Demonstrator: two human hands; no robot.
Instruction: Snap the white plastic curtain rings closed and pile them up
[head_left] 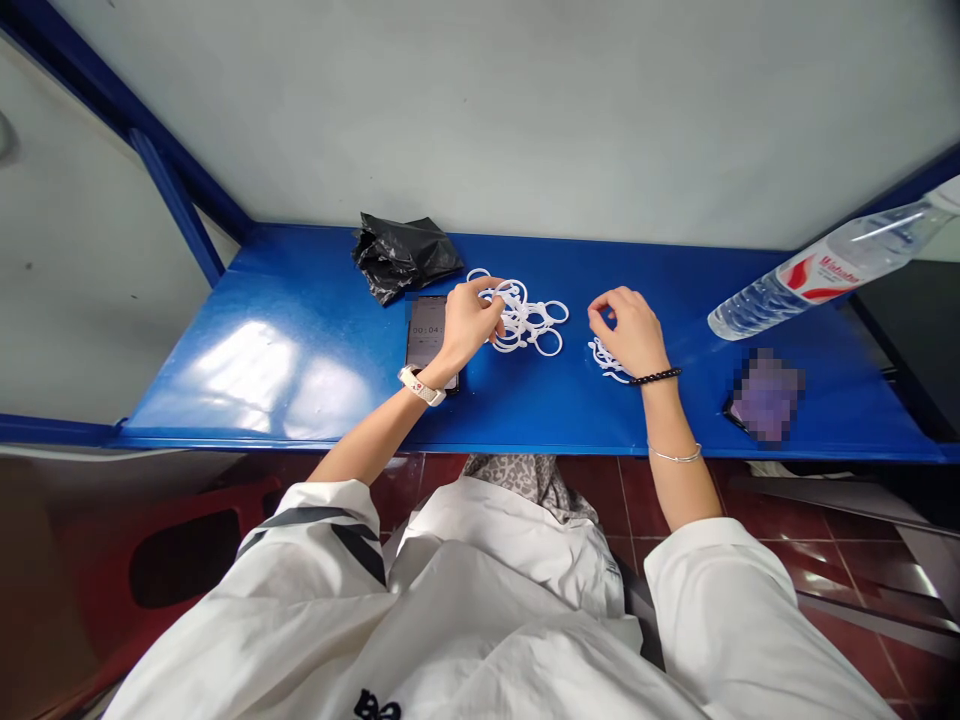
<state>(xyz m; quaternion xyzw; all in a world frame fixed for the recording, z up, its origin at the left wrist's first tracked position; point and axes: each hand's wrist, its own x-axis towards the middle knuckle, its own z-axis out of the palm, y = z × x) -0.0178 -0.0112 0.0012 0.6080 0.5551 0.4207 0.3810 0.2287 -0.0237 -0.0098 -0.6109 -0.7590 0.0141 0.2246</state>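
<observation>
My left hand (471, 325) is at the near left side of a pile of white plastic rings (550, 342), its fingers closed on one white ring (513, 291) at the top. The rings overlap and are partly covered by that hand. To the right, my right hand (631, 328) curls above a smaller heap of thin white plastic pieces (602, 356), some with curved ends. Its thumb and forefinger bend toward each other in a loop; anything between their tips is too small to make out. The palm hides part of this heap.
A phone (425, 330) showing a timer lies under my left wrist. Behind it is a crumpled black plastic bag (409, 255). A water bottle (814, 270) and a blurred purple object (766, 397) are at the right of the blue table (525, 415). A wall (510, 120) rises behind.
</observation>
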